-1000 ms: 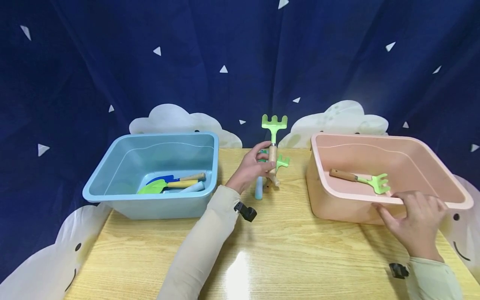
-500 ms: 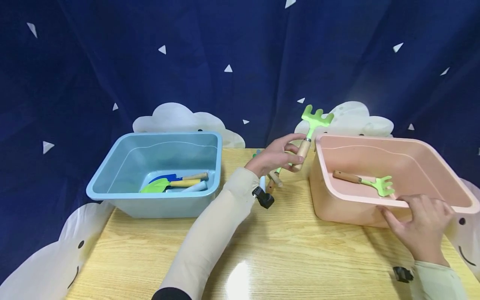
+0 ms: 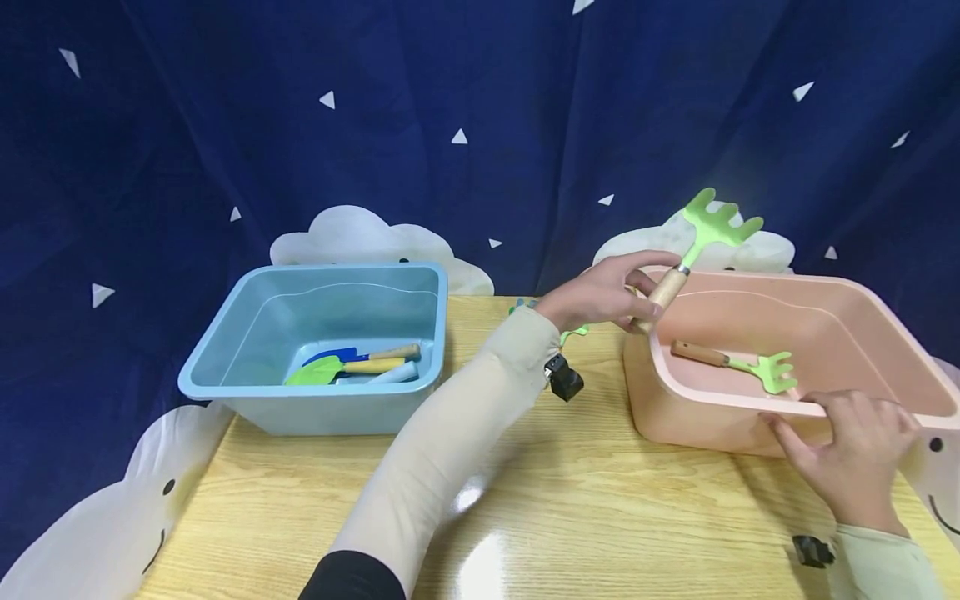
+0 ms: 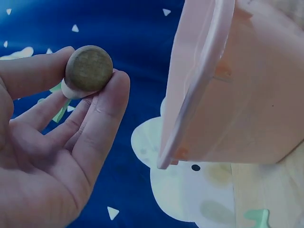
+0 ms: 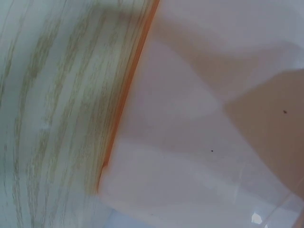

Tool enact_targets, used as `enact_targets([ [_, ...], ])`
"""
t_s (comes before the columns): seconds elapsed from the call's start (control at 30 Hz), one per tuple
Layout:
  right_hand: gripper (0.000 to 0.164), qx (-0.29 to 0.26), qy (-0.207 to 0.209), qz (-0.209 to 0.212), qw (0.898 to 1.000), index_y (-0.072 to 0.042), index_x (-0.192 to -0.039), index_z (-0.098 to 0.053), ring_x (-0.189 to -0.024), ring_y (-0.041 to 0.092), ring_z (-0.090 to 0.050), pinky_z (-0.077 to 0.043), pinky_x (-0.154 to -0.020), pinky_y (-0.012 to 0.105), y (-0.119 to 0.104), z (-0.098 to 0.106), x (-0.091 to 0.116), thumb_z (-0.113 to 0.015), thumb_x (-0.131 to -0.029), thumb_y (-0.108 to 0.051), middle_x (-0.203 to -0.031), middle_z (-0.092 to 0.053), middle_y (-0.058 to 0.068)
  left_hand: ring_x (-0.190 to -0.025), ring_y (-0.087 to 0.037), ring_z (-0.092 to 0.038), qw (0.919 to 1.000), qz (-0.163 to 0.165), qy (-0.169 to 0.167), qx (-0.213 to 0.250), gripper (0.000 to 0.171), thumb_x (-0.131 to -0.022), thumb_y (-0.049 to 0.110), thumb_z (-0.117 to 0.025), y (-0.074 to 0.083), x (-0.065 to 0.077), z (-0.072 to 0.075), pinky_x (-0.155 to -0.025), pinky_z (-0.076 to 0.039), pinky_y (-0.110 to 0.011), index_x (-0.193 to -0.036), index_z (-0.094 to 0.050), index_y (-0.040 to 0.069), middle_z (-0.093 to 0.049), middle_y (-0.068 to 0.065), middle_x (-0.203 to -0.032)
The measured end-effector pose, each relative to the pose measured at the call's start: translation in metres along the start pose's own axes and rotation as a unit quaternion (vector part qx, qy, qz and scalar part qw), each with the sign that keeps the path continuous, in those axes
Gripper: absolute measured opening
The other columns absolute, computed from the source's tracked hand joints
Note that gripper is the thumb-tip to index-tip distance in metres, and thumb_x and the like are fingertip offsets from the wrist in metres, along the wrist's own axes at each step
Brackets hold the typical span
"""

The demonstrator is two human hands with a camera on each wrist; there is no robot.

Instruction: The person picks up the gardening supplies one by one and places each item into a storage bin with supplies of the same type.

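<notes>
My left hand (image 3: 611, 292) pinches the wooden handle of a small green hand rake (image 3: 716, 227) between thumb and fingers, tines up and tilted right. It is held at the left rim of the pink tub (image 3: 705, 396). The left wrist view looks at the round butt of the handle (image 4: 89, 69) between the fingertips. My right hand (image 3: 855, 446) grips the tub's front rim, thumb outside and fingers over the edge. Inside the tub lies another green rake (image 3: 772, 371) with a brown handle. The right wrist view holds only the tub's wall (image 5: 190, 118) and the table.
At the left stands a blue tub (image 3: 315, 404) with a green trowel (image 3: 315, 372), a blue-headed tool (image 3: 333, 357) and other handles in it. Behind my left forearm, more small tools, including a green rake head (image 3: 576, 332), lie partly hidden on the wooden table (image 3: 585, 492).
My left hand has carried the green rake rightward from the tools mid-table to the pink tub's left rim, and the rake has tilted right. The right hand keeps its grip on the rim.
</notes>
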State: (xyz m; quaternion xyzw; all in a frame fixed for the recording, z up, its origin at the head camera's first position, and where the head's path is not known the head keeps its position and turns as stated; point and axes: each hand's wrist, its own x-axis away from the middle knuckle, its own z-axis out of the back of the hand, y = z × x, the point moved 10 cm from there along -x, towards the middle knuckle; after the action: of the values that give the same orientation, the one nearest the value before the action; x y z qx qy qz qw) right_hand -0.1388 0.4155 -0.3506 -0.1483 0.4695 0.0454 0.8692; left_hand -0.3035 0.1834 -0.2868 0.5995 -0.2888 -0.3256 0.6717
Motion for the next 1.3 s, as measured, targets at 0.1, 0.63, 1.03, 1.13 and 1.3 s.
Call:
enact_targets([
  [0.1, 0.085, -0.002, -0.001, 0.002, 1.0, 0.004, -0.091, -0.065, -0.088, 0.052, -0.044, -0.008, -0.108, 0.028, -0.001, -0.001, 0.0, -0.053, -0.08, -0.079, -0.084, -0.058, 0.026, -0.081, -0.016, -0.063, 0.9995, -0.011, -0.001, -0.03, 0.068, -0.087, -0.01, -0.061, 0.003, -0.003, -0.003, -0.064, -0.058, -0.033, -0.147, -0.045, 0.015, -0.063, -0.015, -0.105],
  [0.63, 0.087, 0.002, -0.014, -0.011, 1.0, 0.005, -0.092, -0.066, -0.088, 0.052, -0.044, -0.008, -0.107, 0.03, 0.003, 0.0, 0.001, -0.053, -0.079, -0.08, -0.085, -0.059, 0.026, -0.099, -0.005, -0.061, 0.9056, -0.087, 0.045, -0.413, 0.064, -0.09, 0.004, -0.064, 0.021, -0.018, -0.018, -0.076, -0.045, -0.015, -0.148, -0.045, 0.025, -0.067, 0.003, -0.122],
  [1.03, 0.086, -0.001, -0.011, -0.007, 1.0, 0.005, -0.092, -0.065, -0.087, 0.052, -0.043, -0.008, -0.108, 0.031, 0.0, -0.006, 0.0, -0.054, -0.08, -0.079, -0.084, -0.058, 0.026, -0.087, -0.009, -0.067, 0.9503, -0.059, 0.01, -0.306, 0.068, -0.089, 0.001, -0.065, 0.009, -0.035, -0.025, -0.068, -0.051, -0.015, -0.148, -0.044, 0.025, -0.071, -0.005, -0.109],
  [1.13, 0.087, 0.002, -0.011, -0.007, 1.0, 0.005, -0.092, -0.064, -0.088, 0.052, -0.044, -0.009, -0.109, 0.033, 0.0, -0.006, 0.001, -0.053, -0.08, -0.08, -0.085, -0.058, 0.026, -0.088, -0.008, -0.068, 0.9534, -0.054, 0.007, -0.297, 0.068, -0.089, 0.003, -0.067, 0.007, -0.039, -0.03, -0.066, -0.052, -0.015, -0.149, -0.044, 0.026, -0.071, -0.006, -0.112],
  [1.3, 0.087, 0.007, -0.011, -0.01, 1.0, 0.005, -0.092, -0.065, -0.089, 0.053, -0.044, -0.014, -0.107, 0.04, 0.005, -0.002, 0.002, -0.053, -0.08, -0.08, -0.085, -0.058, 0.026, -0.084, -0.004, -0.066, 0.9417, -0.025, 0.007, -0.335, 0.071, -0.091, 0.004, -0.064, 0.002, -0.049, -0.043, -0.064, -0.051, -0.014, -0.15, -0.041, 0.035, -0.07, 0.002, -0.113],
])
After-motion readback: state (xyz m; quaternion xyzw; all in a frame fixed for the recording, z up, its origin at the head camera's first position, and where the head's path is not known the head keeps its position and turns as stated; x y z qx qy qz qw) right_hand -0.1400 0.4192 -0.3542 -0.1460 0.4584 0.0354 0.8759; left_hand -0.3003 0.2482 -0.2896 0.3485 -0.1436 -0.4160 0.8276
